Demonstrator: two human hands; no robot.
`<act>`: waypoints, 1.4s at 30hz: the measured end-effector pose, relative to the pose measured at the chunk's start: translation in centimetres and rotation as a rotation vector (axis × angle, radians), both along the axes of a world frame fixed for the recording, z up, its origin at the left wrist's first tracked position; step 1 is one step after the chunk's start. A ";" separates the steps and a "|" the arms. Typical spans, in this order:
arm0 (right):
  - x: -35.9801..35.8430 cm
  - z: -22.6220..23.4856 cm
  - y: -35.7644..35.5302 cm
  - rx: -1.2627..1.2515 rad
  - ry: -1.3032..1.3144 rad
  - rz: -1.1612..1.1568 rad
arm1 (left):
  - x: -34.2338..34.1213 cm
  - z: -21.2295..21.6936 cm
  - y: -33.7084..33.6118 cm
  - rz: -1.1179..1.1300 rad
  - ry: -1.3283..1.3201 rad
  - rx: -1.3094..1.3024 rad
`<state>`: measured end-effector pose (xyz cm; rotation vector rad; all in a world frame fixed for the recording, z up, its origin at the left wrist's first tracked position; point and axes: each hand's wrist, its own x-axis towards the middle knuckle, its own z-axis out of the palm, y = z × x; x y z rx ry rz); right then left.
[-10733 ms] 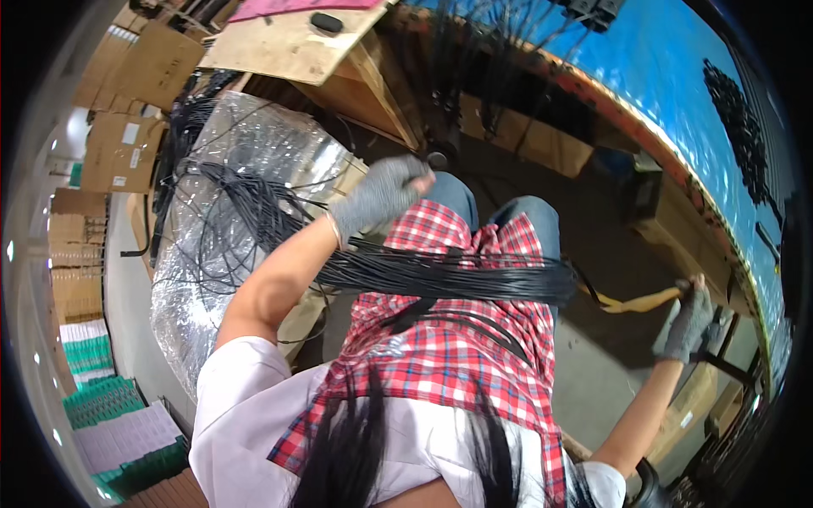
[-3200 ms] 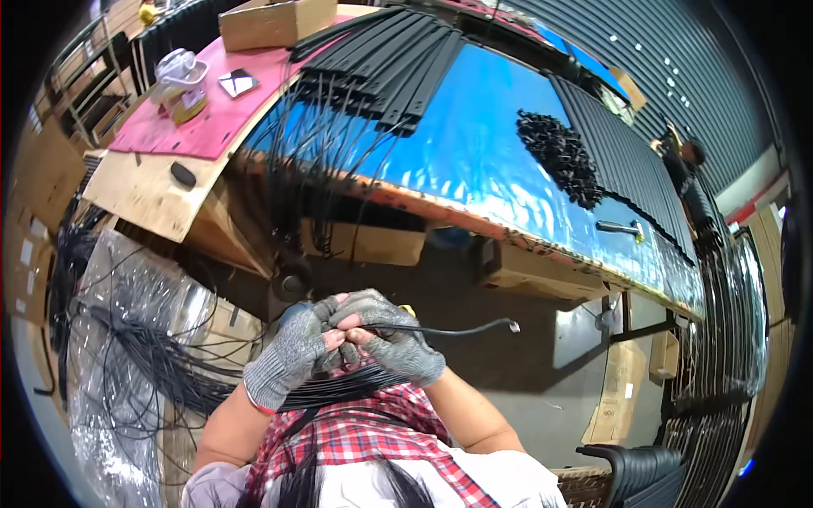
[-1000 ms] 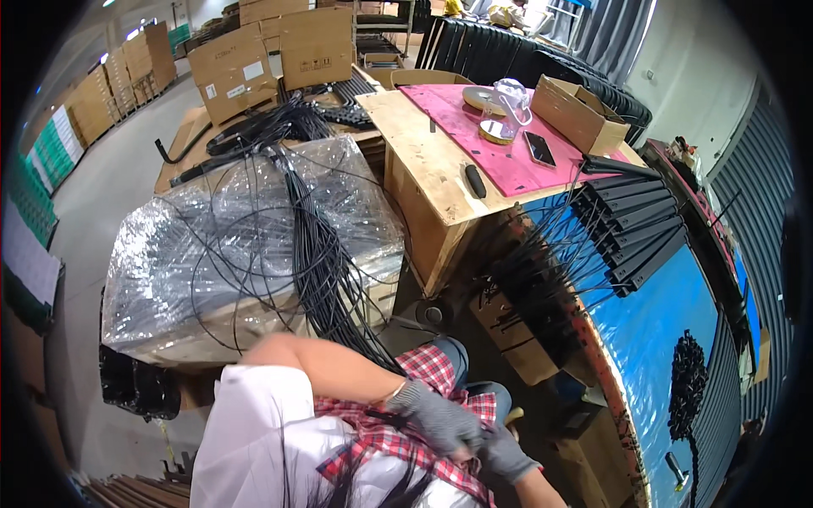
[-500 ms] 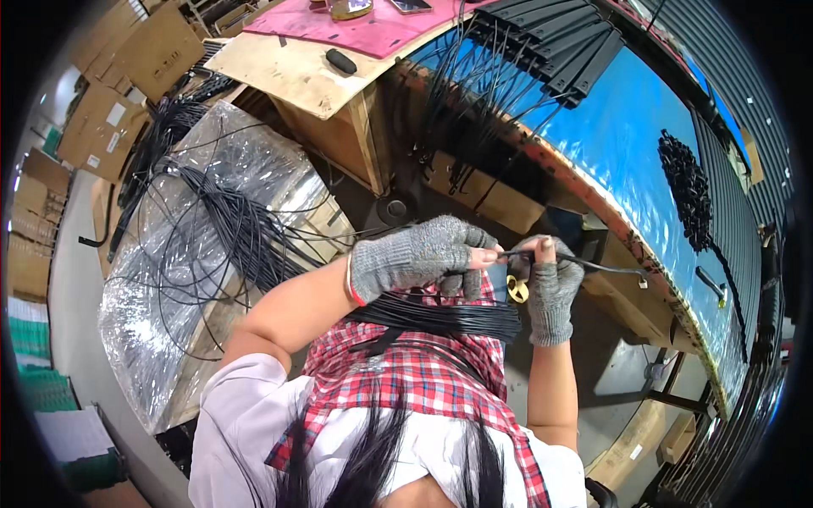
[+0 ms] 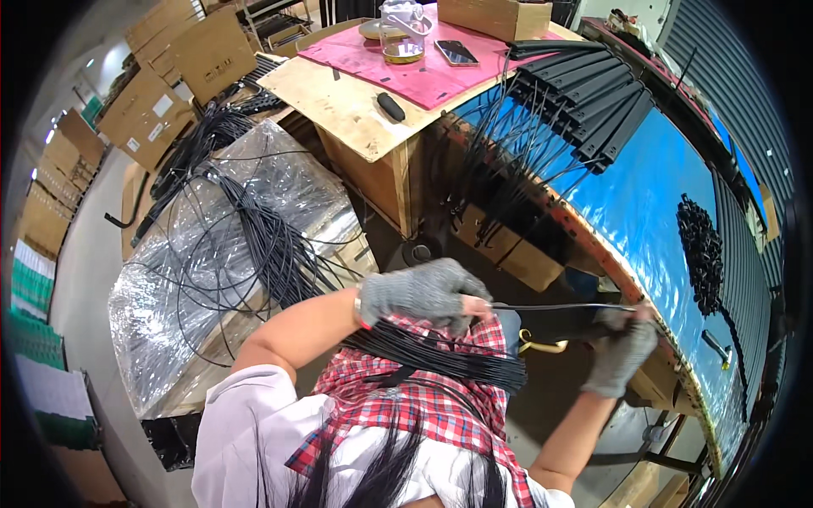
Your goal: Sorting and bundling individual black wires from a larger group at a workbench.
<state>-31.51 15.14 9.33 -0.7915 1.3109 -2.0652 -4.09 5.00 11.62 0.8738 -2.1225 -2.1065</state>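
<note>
A thin black cable [image 5: 555,306] runs stretched nearly straight between my two hands. My left hand [image 5: 423,292], in a grey fingerless glove, pinches its left end above my lap. My right hand [image 5: 625,351], gloved the same way, is closed on its other end beside the blue-covered table's edge; motion blurs those fingers a little. Below my left hand, a thick bundle of black cables [image 5: 449,362] lies across my red checked apron [image 5: 406,415]. A yellow curved piece [image 5: 542,345] shows between my lap and right hand; its kind is unclear.
Loose black cables [image 5: 271,241] spread over a plastic-wrapped stack [image 5: 161,339] at left. The blue-covered table [image 5: 584,220] holds long black bars [image 5: 584,102] with hanging leads and a heap of small black parts [image 5: 701,254]. A wooden table [image 5: 339,110] bears a phone [image 5: 457,52] and a jug [image 5: 401,38].
My right hand has moved away to the right and lower, drawing the cable out straight. The left hand keeps its pinch. The view has tilted up, showing more of the far tables.
</note>
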 end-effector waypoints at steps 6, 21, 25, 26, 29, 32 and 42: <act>-5.4 -0.6 -2.7 0.177 0.290 0.073 | 2.6 -2.7 -0.9 0.039 0.196 -0.037; 9.6 -5.4 0.0 0.153 0.325 0.448 | -4.1 -4.9 2.6 0.508 0.245 0.379; 9.4 -5.0 -0.2 0.166 0.384 0.459 | -3.3 -6.2 2.1 0.430 0.288 0.400; 9.2 -5.0 -0.4 0.189 0.386 0.468 | -3.1 -6.4 2.1 0.435 0.280 0.400; 6.2 -5.1 -2.0 0.205 0.228 0.263 | -2.8 -5.7 2.4 0.410 0.195 0.533; 7.3 -5.4 -1.3 0.135 0.213 0.246 | -1.8 -4.9 1.9 0.373 0.288 0.563; 8.6 -5.9 1.6 0.327 0.061 0.710 | -1.3 -2.7 2.3 0.509 0.037 0.017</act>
